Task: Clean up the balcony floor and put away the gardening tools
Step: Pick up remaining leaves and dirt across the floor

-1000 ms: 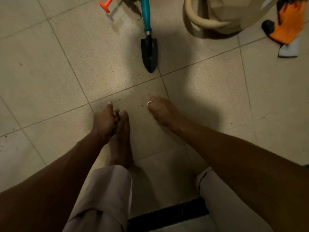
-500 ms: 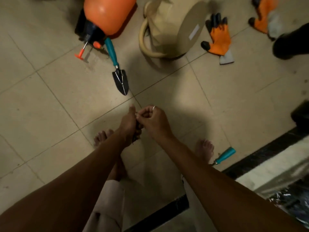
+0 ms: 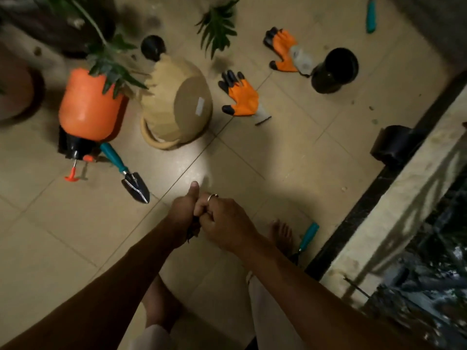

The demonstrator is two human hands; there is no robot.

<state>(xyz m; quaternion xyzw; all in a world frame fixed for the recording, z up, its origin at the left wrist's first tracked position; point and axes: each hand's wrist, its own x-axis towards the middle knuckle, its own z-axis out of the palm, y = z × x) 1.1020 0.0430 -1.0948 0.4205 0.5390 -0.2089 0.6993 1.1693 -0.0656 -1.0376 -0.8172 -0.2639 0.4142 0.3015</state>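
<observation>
Above tiled floor (image 3: 75, 236), left hand (image 3: 183, 214) fingers grip debris (image 3: 193, 229); right hand (image 3: 225, 221) pinches it.

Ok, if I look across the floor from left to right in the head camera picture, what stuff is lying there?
First the orange sprayer bottle → tipped-over tan pot → nearer orange glove → farther orange glove → small black pot → teal-handled tool at the top right.
</observation>
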